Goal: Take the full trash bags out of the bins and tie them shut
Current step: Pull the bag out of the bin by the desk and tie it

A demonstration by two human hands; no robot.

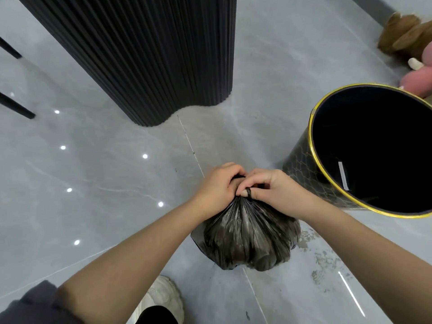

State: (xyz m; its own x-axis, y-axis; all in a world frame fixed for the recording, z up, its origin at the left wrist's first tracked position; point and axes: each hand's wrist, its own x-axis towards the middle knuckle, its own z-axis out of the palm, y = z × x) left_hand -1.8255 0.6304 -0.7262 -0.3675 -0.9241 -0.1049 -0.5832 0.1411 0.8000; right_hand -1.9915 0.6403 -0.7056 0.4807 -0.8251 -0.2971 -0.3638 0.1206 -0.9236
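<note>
A full black trash bag (250, 239) stands on the grey floor in front of me, its top gathered into a tight neck. My left hand (219, 185) grips the gathered neck from the left. My right hand (273, 188) pinches the bag's top from the right, and a thin strip of black plastic loops around one fingertip. Both hands touch each other above the bag. To the right stands a round black bin (304, 164) with a gold rim, out of which the bag is; its inside looks dark and has no liner.
A tall black ribbed column (149, 54) rises behind the bag. Thin black furniture legs (16, 106) stand at far left. Brown and pink plush toys (406, 38) lie at upper right. My white shoe (163, 298) is near the bottom edge. Scuffed patches mark the floor at lower right.
</note>
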